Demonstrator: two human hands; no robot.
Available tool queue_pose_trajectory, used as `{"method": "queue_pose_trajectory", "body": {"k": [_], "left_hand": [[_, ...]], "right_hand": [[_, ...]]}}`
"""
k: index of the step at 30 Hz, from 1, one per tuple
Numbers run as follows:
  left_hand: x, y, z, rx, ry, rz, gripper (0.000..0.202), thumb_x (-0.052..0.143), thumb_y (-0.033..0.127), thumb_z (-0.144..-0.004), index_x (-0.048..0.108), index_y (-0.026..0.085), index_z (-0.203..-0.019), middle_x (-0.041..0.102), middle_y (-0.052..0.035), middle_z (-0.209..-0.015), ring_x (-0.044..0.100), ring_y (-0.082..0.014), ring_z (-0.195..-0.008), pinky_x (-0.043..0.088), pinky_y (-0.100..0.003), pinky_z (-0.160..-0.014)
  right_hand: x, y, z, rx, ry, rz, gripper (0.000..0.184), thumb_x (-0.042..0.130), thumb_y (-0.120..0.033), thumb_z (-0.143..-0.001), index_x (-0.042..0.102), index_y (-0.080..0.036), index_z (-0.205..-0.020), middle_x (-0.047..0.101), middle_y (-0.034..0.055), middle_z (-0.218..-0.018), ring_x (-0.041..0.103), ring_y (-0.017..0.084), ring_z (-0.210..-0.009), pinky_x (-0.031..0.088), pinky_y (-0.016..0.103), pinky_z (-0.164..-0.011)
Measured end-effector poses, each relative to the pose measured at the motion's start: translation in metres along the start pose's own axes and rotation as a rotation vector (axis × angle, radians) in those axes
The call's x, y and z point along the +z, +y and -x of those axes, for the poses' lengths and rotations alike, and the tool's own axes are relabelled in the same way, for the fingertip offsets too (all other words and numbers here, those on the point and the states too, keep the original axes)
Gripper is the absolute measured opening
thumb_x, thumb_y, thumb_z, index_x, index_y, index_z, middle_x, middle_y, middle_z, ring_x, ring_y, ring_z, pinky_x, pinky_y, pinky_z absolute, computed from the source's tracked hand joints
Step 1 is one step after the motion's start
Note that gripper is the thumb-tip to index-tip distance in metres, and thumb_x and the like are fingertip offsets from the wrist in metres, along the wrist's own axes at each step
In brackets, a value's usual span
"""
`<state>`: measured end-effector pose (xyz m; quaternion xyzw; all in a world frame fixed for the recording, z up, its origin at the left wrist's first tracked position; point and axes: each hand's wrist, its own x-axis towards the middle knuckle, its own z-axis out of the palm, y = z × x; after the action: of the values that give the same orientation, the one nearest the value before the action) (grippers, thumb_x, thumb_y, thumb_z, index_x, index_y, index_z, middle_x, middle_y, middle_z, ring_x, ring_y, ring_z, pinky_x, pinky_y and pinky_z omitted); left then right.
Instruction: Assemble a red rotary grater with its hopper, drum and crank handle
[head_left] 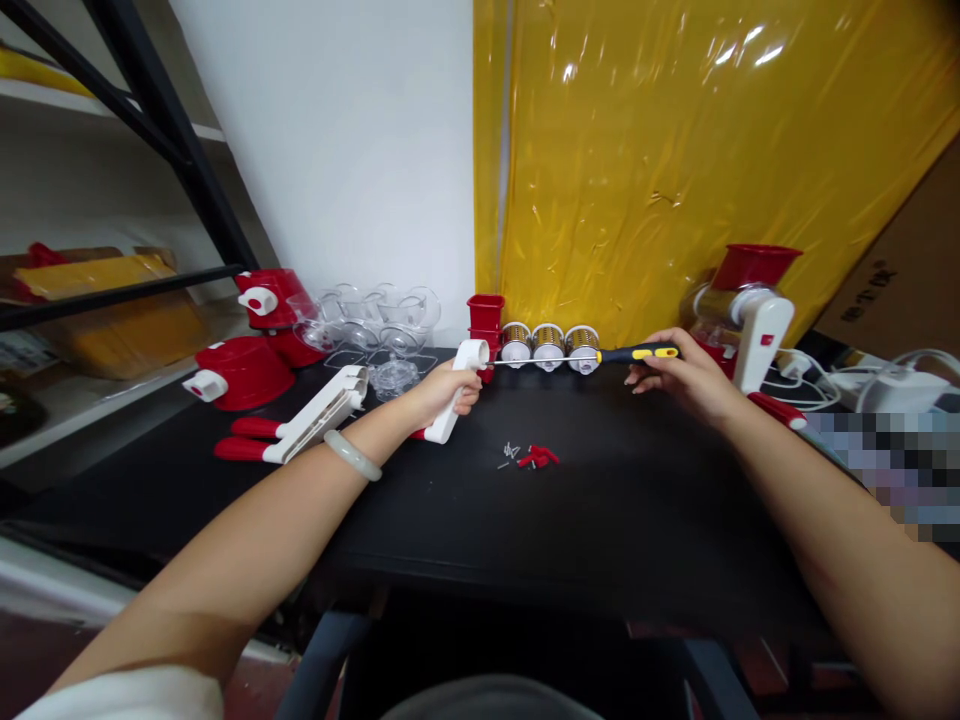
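My left hand (444, 390) is wrapped round a white crank handle (471, 353), its round end up and its lower end showing below my fingers. A screwdriver (637, 355) with a black and yellow grip lies level in my right hand (686, 372), held between thumb and fingers. Its thin shaft points left, and the tip reaches the round end of the crank handle; whether it sits in a screw is too small to tell. Below, on the black table (600, 520), are several small screws (511, 452) beside some small red pieces (537, 458).
Two more crank handles (319, 415) with red grips lie at left, near red bases (244, 372) and clear plastic parts (394, 315). Several grater drums (548, 345) and red hoppers (486, 315) line the back. An assembled rotary grater (761, 310) stands at right beside white cables (817, 385).
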<state>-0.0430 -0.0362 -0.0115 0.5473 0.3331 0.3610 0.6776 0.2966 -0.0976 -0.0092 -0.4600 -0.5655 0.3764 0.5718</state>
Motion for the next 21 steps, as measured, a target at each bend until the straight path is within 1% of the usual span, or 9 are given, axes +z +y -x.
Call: {"method": "queue_pose_trajectory", "body": {"k": [2, 4, 7, 10, 13, 15, 18, 20, 21], "left_hand": [[0.000, 0.000, 0.000, -0.002, 0.004, -0.002, 0.028, 0.056, 0.006, -0.058, 0.037, 0.020, -0.071, 0.037, 0.0081, -0.049, 0.030, -0.0047, -0.037, 0.021, -0.015, -0.035], [0.000, 0.000, 0.000, -0.002, 0.007, -0.004, 0.027, 0.055, 0.006, -0.058, 0.037, 0.020, -0.072, 0.038, 0.0081, -0.049, 0.031, -0.0047, -0.037, 0.020, -0.015, -0.035], [0.000, 0.001, 0.001, 0.002, 0.009, -0.009, 0.026, 0.055, 0.006, -0.061, 0.037, 0.020, -0.072, 0.037, 0.0082, -0.049, 0.031, -0.0045, -0.037, 0.021, -0.015, -0.036], [0.001, 0.001, 0.003, 0.000, 0.011, -0.015, 0.025, 0.056, 0.006, -0.062, 0.037, 0.020, -0.072, 0.037, 0.0083, -0.048, 0.032, -0.0046, -0.037, 0.023, -0.016, -0.037], [0.001, 0.001, 0.002, -0.007, 0.010, -0.017, 0.026, 0.055, 0.006, -0.060, 0.037, 0.020, -0.072, 0.037, 0.0085, -0.048, 0.032, -0.0048, -0.037, 0.021, -0.015, -0.036], [0.001, 0.001, 0.001, -0.009, 0.006, -0.015, 0.027, 0.055, 0.006, -0.059, 0.037, 0.020, -0.072, 0.036, 0.0087, -0.049, 0.031, -0.0048, -0.037, 0.020, -0.015, -0.036], [0.001, 0.000, 0.001, -0.002, 0.003, -0.010, 0.027, 0.056, 0.006, -0.059, 0.037, 0.020, -0.072, 0.038, 0.0081, -0.051, 0.031, -0.0043, -0.037, 0.020, -0.015, -0.036], [0.001, 0.000, 0.001, -0.002, 0.001, -0.008, 0.027, 0.056, 0.006, -0.059, 0.037, 0.020, -0.072, 0.038, 0.0078, -0.051, 0.031, -0.0041, -0.038, 0.020, -0.015, -0.036], [0.001, 0.000, 0.001, -0.004, 0.000, -0.008, 0.027, 0.056, 0.006, -0.059, 0.037, 0.020, -0.072, 0.038, 0.0078, -0.051, 0.031, -0.0042, -0.038, 0.020, -0.015, -0.036]], "right_hand": [[-0.001, 0.000, 0.000, -0.004, 0.013, 0.025, 0.042, 0.079, -0.043, -0.068, 0.049, -0.026, -0.091, 0.066, -0.0025, -0.068, 0.069, 0.019, -0.062, 0.057, 0.033, -0.057], [-0.001, 0.001, -0.001, -0.020, 0.014, 0.059, 0.039, 0.077, -0.047, -0.071, 0.049, -0.027, -0.088, 0.063, -0.0033, -0.064, 0.067, 0.019, -0.057, 0.057, 0.034, -0.057], [-0.003, 0.003, -0.001, -0.077, 0.003, 0.143, 0.036, 0.070, -0.053, -0.077, 0.048, -0.026, -0.083, 0.058, -0.0050, -0.056, 0.063, 0.017, -0.050, 0.055, 0.034, -0.056], [-0.003, 0.006, -0.001, -0.115, 0.017, 0.247, 0.037, 0.063, -0.058, -0.082, 0.047, -0.025, -0.078, 0.053, -0.0064, -0.046, 0.058, 0.015, -0.043, 0.053, 0.033, -0.055], [-0.005, 0.008, -0.002, -0.105, 0.048, 0.323, 0.041, 0.059, -0.061, -0.083, 0.048, -0.024, -0.071, 0.049, -0.0063, -0.041, 0.053, 0.015, -0.039, 0.052, 0.034, -0.056], [-0.007, 0.009, -0.003, -0.102, 0.050, 0.359, 0.044, 0.057, -0.063, -0.084, 0.048, -0.024, -0.066, 0.048, -0.0055, -0.040, 0.052, 0.014, -0.038, 0.053, 0.034, -0.058], [-0.009, 0.010, -0.004, -0.099, 0.046, 0.413, 0.048, 0.052, -0.065, -0.086, 0.049, -0.023, -0.062, 0.049, -0.0035, -0.041, 0.055, 0.014, -0.040, 0.052, 0.033, -0.058], [-0.010, 0.011, -0.005, -0.078, 0.041, 0.397, 0.048, 0.051, -0.066, -0.086, 0.052, -0.022, -0.064, 0.053, -0.0016, -0.045, 0.058, 0.016, -0.044, 0.053, 0.033, -0.057], [-0.010, 0.011, -0.006, -0.061, 0.038, 0.350, 0.047, 0.051, -0.066, -0.085, 0.053, -0.022, -0.068, 0.056, -0.0006, -0.048, 0.060, 0.017, -0.047, 0.053, 0.033, -0.057]]}}
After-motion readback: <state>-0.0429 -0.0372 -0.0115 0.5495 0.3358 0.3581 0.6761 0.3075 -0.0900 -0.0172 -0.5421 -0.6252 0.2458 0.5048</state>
